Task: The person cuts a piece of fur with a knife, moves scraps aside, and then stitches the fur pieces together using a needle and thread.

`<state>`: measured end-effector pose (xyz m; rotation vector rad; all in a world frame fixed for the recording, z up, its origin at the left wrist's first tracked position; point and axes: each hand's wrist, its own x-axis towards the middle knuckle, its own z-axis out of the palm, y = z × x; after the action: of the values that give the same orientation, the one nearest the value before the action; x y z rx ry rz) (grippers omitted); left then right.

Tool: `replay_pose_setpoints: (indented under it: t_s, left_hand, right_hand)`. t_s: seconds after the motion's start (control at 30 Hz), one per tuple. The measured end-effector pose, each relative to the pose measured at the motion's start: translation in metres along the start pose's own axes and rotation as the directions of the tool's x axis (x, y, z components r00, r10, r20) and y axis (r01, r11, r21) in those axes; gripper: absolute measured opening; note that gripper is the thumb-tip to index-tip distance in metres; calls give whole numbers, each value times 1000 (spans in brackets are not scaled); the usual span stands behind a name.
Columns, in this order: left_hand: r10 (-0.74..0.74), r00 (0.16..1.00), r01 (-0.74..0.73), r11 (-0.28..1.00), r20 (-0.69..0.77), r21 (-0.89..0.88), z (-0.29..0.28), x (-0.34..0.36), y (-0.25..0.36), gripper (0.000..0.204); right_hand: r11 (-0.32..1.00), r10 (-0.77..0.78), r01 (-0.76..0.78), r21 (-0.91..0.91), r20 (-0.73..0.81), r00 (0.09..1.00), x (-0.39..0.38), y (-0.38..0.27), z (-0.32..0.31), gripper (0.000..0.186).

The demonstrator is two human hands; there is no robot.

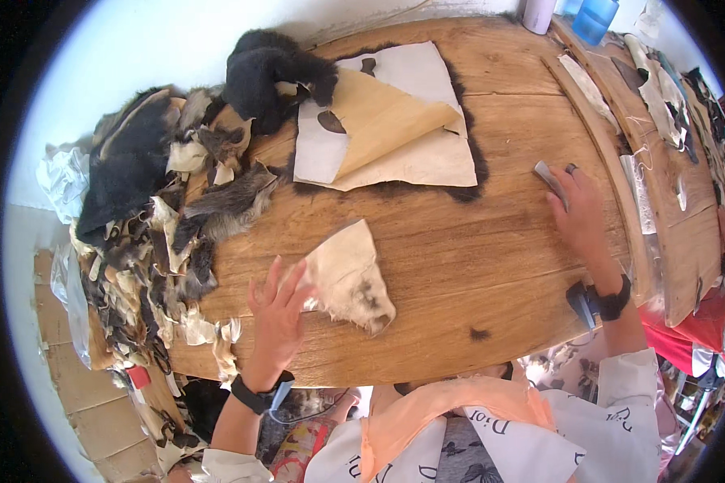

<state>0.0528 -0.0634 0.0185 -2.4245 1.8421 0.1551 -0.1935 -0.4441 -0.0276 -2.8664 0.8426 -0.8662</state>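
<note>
Right grip [577, 208], three o'clock: clenched round slim grey metallic tool [551, 185]. Left grip [279, 315], eight o'clock: unclenched, perhaps steadying cream tapered hide piece [350, 274].

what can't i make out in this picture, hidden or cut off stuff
All in the head view:
Grey tool: its near end is hidden by the right hand.
Pale hide piece: its underside faces the table; the left hand partly covers its left edge.
Fur-edged white piece: partly covered by the tan sheet.
Scrap pile: lower scraps are buried under upper ones.
Blue container: cut off by the upper edge.
</note>
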Motion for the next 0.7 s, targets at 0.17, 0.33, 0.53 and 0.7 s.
replay_pose_setpoints:
  t_s: [0.17, 0.33, 0.53, 0.7]
  left_hand:
    - [-32, 997, 19, 980, -65, -197, 15, 3, 22, 51]
    - [54, 992, -30, 978, 111, -208, 22, 37, 25, 69]
    - [296, 954, -266, 903, 40, -336, 22, 77, 10, 61]
    - [-308, 932, 138, 787, -190, -601, 21, 72, -25, 24]
  right_hand:
    - [804, 96, -309, 508, 402, 910, 14, -70, -10, 15]
    - [780, -59, -326, 534, 581, 812, 37, -139, 17, 16]
    - [922, -343, 243, 302, 341, 875, 6, -181, 28, 37]
    - [922, -387, 354, 156, 382, 839, -17, -178, 24, 51]
